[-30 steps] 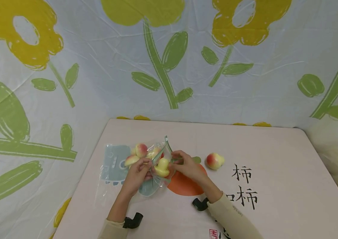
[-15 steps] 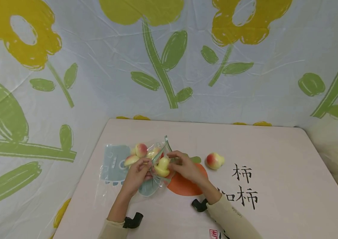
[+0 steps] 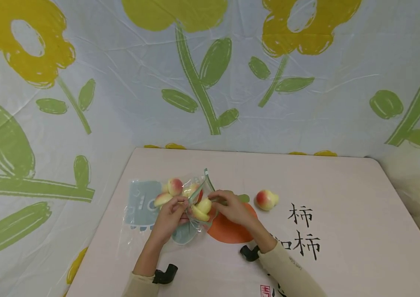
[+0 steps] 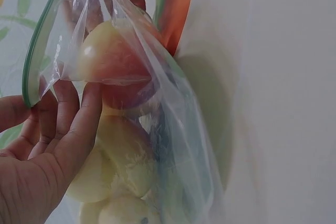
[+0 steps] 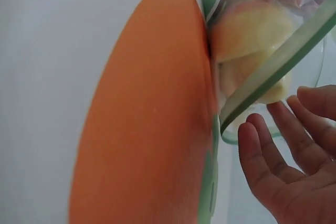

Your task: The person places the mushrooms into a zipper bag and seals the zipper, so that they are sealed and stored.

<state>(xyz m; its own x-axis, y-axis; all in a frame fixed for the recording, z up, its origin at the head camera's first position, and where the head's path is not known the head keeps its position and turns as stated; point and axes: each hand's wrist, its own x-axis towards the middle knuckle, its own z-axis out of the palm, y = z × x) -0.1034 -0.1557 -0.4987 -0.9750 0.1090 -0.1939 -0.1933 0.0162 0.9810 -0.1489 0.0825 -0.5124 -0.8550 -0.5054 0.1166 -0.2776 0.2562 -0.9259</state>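
Observation:
My left hand [image 3: 170, 216] pinches the edge of a clear zip bag [image 4: 202, 135] with a green zip strip [image 4: 32, 51]. The bag lies on the table with its mouth spread toward the right. Several yellow pears [image 3: 175, 186] with red blush are inside it. One pear [image 3: 204, 205] sits just inside the mouth, its red side showing in the left wrist view. My right hand [image 3: 233, 209] is at the mouth, fingers loosely bent and spread. In the right wrist view its fingertips [image 5: 249, 135] are close to the zip strip and the pear.
Another yellow-and-red pear [image 3: 265, 200] lies on the table to the right of my right hand. The pale pink tabletop [image 3: 351, 198] bears a printed orange persimmon [image 3: 228, 231] and black characters. A flower-patterned cloth [image 3: 131, 103] hangs behind and at the left.
The pear at the bag's mouth has tipped and settled lower into the bag. My right hand's fingers have shifted slightly. My left hand holds the bag edge as before.

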